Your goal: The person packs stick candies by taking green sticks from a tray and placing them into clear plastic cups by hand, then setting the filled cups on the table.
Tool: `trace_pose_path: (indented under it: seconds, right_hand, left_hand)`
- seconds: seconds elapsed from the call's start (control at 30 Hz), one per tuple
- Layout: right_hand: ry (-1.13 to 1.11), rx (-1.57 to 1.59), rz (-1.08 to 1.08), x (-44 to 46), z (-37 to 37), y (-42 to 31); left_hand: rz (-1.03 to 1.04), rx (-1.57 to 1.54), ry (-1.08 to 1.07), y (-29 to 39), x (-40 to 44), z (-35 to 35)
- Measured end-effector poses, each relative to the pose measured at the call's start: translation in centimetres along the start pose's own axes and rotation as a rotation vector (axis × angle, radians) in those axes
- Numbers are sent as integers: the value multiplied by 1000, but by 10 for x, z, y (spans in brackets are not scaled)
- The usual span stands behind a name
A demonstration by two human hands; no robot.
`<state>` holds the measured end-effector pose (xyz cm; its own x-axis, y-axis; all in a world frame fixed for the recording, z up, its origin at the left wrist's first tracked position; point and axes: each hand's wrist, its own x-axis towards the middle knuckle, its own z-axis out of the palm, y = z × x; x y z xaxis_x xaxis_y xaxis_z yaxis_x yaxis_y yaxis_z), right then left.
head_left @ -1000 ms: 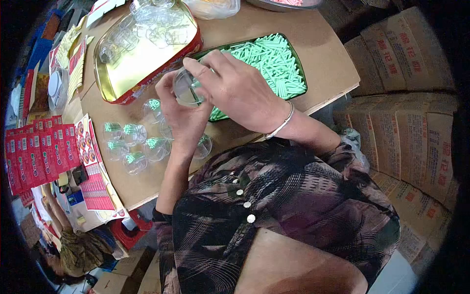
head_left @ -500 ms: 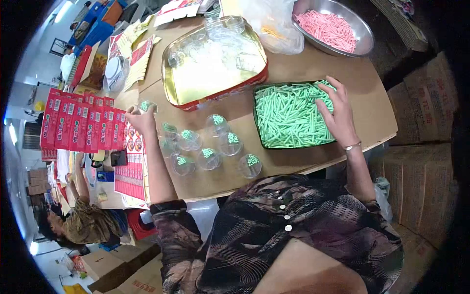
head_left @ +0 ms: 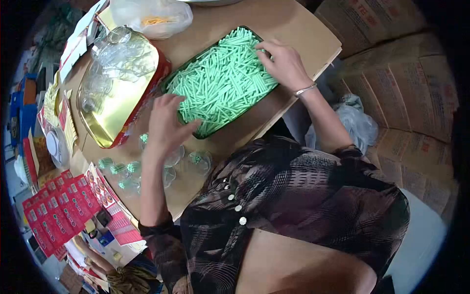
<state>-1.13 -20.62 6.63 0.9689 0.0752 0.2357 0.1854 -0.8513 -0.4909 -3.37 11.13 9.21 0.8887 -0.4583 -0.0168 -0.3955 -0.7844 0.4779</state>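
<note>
A dark-edged tray is heaped with short light-green sticks. My left hand is over the tray's near left corner, fingers spread, with nothing seen in it. At the tray's far right side, my right hand has its curved fingers over the sticks, thumb and forefinger apart; no stick shows between them. Several small clear cups with green sticks inside stand below and left of my left hand, among them one clear cup near my shirt. My left forearm partly hides the group.
A gold-lined red tin holding clear plastic cups lies left of the tray. Behind it is a clear bag with yellow pieces. Red printed packets lie left; cardboard boxes are stacked right. Another person's arm shows lower left.
The view has turned and shifted. My left hand has let go of a filled clear cup and come right to the tray, opening. My right hand stays over the tray's right side.
</note>
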Motion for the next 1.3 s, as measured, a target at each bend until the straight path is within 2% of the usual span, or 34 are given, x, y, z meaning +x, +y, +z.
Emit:
trace_pose_path:
  seconds: [0.03, 0.07, 0.13, 0.33, 0.5, 0.67, 0.8, 0.87, 0.9, 0.97, 1.0, 1.13, 1.17, 1.3]
  right_hand:
    - [-57, -15, 73, -1, -4, -8]
    - [-53, -18, 80, -3, 1, -7]
    - [7, -207, -22, -7, 17, 2]
    - [34, -305, -29, -2, 59, -11]
    - [-99, -194, -42, 2, 65, -33]
    - [-152, -139, 4, 4, 56, -21]
    - [86, -136, -208, 5, 53, -12]
    - [145, 129, -287, 8, 55, -28]
    - [144, 129, -291, 10, 58, -40]
    - [3, 516, -257, 13, 62, -58]
    - [3, 515, -261, 15, 62, -59]
    - [-421, 523, -94, 27, 62, -59]
    - [-420, 521, -95, 26, 64, -59]
    - [-82, 527, -358, 13, 77, -58]
  left_hand:
    - [62, 123, -62, 20, 13, 12]
    - [-33, 236, -141, 30, 28, 23]
    - [-99, 396, -126, 26, 44, 45]
    - [-179, 400, -53, 38, 71, 74]
    - [-175, 455, 22, 33, 74, 89]
    - [-222, 350, 19, 13, 59, 85]
    - [-105, 37, 206, -4, 41, 80]
    - [-83, 23, 200, 2, 42, 77]
    - [-60, 8, 197, 8, 42, 75]
    - [-12, -21, 190, 15, 43, 71]
    - [-13, -21, 194, 14, 43, 71]
    - [-40, -238, 128, 6, 46, 77]
    - [-39, -238, 130, 8, 46, 75]
    - [-85, -255, 124, 17, 46, 73]
